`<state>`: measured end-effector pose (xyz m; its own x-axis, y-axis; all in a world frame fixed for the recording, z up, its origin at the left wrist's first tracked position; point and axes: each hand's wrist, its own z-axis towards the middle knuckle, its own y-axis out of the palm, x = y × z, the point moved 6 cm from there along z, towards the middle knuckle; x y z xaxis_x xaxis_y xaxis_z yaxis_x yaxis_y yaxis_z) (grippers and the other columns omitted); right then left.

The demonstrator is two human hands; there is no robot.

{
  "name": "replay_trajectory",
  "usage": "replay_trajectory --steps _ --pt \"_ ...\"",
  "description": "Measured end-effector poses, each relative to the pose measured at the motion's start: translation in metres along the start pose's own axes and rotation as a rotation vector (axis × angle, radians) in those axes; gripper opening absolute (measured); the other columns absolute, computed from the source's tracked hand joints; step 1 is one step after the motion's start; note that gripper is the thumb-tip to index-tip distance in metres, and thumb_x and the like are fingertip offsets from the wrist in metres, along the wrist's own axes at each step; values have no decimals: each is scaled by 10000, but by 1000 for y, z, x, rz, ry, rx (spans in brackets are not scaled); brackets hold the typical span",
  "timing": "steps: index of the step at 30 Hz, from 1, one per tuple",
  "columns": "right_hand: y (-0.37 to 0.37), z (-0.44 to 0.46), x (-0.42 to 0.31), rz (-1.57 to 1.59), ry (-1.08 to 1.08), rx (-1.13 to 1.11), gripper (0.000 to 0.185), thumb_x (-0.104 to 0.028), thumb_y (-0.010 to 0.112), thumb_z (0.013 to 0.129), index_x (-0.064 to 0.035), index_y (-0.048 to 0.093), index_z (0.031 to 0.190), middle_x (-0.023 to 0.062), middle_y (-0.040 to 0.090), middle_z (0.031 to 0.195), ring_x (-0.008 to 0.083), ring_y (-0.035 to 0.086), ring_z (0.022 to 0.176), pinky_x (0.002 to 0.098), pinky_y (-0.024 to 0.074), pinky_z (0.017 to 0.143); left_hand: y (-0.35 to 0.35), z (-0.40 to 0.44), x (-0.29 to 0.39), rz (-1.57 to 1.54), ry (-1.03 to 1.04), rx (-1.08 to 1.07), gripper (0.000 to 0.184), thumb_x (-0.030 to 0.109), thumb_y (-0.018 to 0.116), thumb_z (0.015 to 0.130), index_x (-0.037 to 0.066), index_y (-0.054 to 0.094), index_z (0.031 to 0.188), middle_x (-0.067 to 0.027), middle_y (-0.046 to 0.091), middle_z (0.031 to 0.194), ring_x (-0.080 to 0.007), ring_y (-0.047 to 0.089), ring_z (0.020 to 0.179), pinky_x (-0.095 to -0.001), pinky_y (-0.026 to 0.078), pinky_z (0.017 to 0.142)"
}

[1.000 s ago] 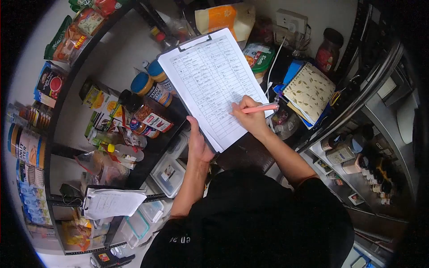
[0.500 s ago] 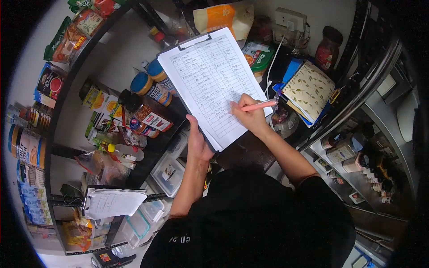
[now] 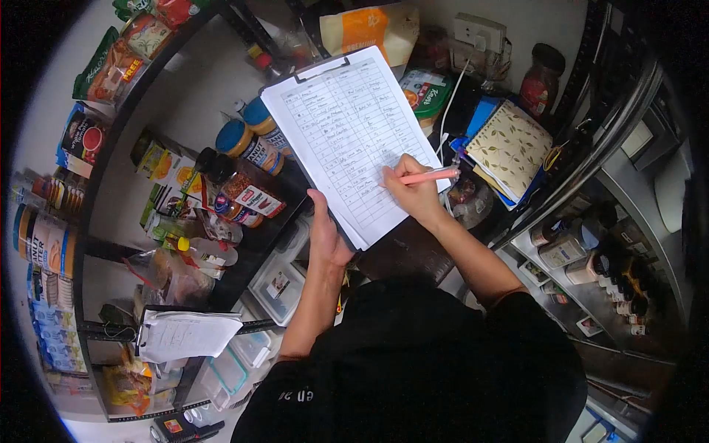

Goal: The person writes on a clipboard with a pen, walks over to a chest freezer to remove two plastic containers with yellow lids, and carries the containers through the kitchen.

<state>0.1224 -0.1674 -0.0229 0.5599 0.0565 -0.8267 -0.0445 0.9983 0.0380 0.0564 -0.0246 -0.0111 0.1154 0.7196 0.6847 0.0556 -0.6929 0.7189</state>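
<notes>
Down at the near edge, our black shirt (image 3: 413,354) fills the view, its small white lettering upside down and only partly legible. Our left hand (image 3: 326,232) grips the left edge of the clipboard (image 3: 354,144), thumb showing, the other fingers hidden beneath. Our right hand (image 3: 415,196) has its fingers clamped on the pink pen (image 3: 430,176), over the lower part of the handwritten table; we can read few entries surely. Near left, a second clipboard (image 3: 188,336) carries pages too small to read. Farther left stand a red pepper jar (image 3: 249,193) and two peanut butter jars (image 3: 251,140), one partly covered by our sheets. On the far right lie a leaf-patterned notebook (image 3: 509,151) and, partly behind the clipboard, a green-lidded Knorr tub (image 3: 432,92). Farthest, an orange-and-cream packet (image 3: 369,33) is cut off by the top border.
</notes>
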Motion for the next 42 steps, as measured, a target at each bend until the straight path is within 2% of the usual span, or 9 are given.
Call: replay_trajectory --steps 4,9,12,25,27,32,35,37,42 --pt "-2 0 -1 -70 -13 -35 326 -39 630 840 -62 374 640 -20 427 581 39 459 554 218 400 490 -5 1 -1 -2 -11 -3 773 595 378 893 2 297 1382 -192 409 1365 -322 462 1205 -451 403 993" --pt "-17 6 10 53 21 28 301 -32 624 843 -57 392 653 13 500 606 84 595 627 214 438 521 -1 1 1 -13 -2 5 766 589 378 896 2 299 1382 -192 406 1369 -322 463 1205 -448 405 992" --pt "-19 7 9 23 1 -9 295 -28 621 845 -55 397 654 25 522 610 104 624 650 214 451 536 -2 1 2 -30 -2 -3 755 578 384 899 3 301 1381 -193 404 1372 -320 462 1207 -447 405 993" --pt "-15 8 8 -64 -7 -48 303 -39 630 846 -52 405 643 19 514 568 92 604 600 214 440 505 -3 1 1 -57 -23 -24 741 558 396 904 3 295 1384 -195 396 1378 -324 449 1219 -444 393 1005" --pt "-24 11 13 128 -3 43 301 -49 633 848 -56 418 638 12 509 565 83 599 606 207 437 514 -1 1 2 -48 -16 -18 741 558 392 906 2 293 1385 -196 394 1379 -326 450 1218 -445 395 1003" --pt "-37 19 4 142 91 74 297 -82 649 849 -58 436 644 6 515 578 82 602 614 198 437 524 -2 1 3 -31 -16 5 743 562 376 909 2 286 1388 -196 387 1385 -331 449 1219 -450 397 999" --pt "-37 16 6 114 56 65 310 -84 667 827 -55 443 616 26 553 599 65 519 563 216 400 507 -3 1 3 -34 -25 -8 746 565 373 909 2 283 1390 -197 386 1385 -333 447 1220 -454 395 1000" --pt "-38 14 11 101 34 41 304 -82 649 849 -54 430 641 37 560 602 98 623 626 212 452 526 -4 1 2 15 -48 -17 803 616 350 884 25 234 1416 -177 335 1425 -325 401 1261 -454 363 1027" --pt "-41 14 11 28 -5 31 309 -76 647 847 -51 424 635 44 567 601 107 631 621 221 457 517 -3 1 2 50 -30 -37 807 618 349 883 21 235 1414 -180 343 1419 -327 410 1254 -458 368 1023"
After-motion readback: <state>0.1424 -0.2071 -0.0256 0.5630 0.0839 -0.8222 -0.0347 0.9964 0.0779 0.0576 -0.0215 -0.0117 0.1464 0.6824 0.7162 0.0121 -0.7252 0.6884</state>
